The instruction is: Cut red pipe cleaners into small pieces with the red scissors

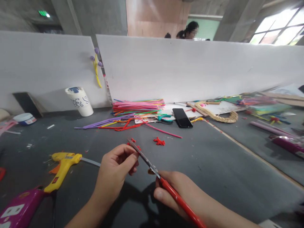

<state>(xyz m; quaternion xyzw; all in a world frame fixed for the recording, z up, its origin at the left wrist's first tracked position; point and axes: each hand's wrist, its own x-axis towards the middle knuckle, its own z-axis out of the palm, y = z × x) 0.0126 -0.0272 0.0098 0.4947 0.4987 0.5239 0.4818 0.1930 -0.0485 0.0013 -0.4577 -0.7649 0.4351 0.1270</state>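
My right hand [177, 193] is closed round the red handles of a pair of scissors [152, 166], whose blades point up and left. My left hand [116, 172] is pinched beside the blade tips, holding a small red piece [138, 148] that I can barely make out. Small red cut bits [159, 141] lie on the grey table just beyond the blades. Further back lies a heap of coloured pipe cleaners [137, 107].
A yellow glue gun [63, 166] lies at the left, a purple object [20, 209] at the bottom left. A black phone [182, 117], teal scissors [165, 118], a white paper cup [80, 101] and craft litter lie behind. White partition boards [190, 69] stand at the back; people's heads show above.
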